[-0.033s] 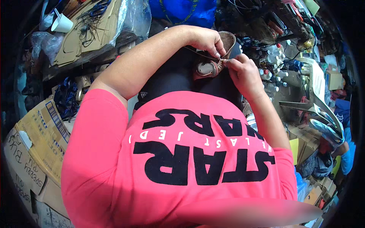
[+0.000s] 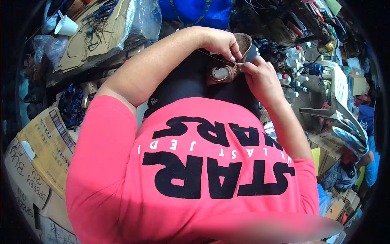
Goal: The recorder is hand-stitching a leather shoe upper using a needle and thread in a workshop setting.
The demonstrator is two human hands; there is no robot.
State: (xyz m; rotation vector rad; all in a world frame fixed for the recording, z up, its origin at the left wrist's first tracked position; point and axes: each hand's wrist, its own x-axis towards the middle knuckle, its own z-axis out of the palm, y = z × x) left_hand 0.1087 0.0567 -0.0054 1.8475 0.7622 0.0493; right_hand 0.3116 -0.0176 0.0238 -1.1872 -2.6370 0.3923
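Observation:
A brown shoe (image 2: 219, 74) with a worn tan insole rests across my dark-trousered lap, its toe toward me. Pale stitches (image 2: 235, 68) run along the seam by its opening. My left hand (image 2: 222, 44) bends over the shoe from the left, fingertips pinched at that seam. A thin thread (image 2: 211, 57) stretches from the left of the shoe to those fingertips. On the other side, my right hand (image 2: 260, 74) is closed, thumb and forefinger pressed together against the seam. What sits between the right fingertips is too small to make out.
Flat cardboard (image 2: 87, 46) with dark cords and a white cup (image 2: 66, 26) lie at the far left. A blue bag (image 2: 199, 12) is straight ahead. Several bottles (image 2: 293, 77) and a pale plastic chair (image 2: 339, 91) stand right. Cardboard boxes (image 2: 44, 146) crowd the near left.
Hardly anything differs. My right hand and forearm have shifted very slightly to the right; the left hand and the shoe stay in place.

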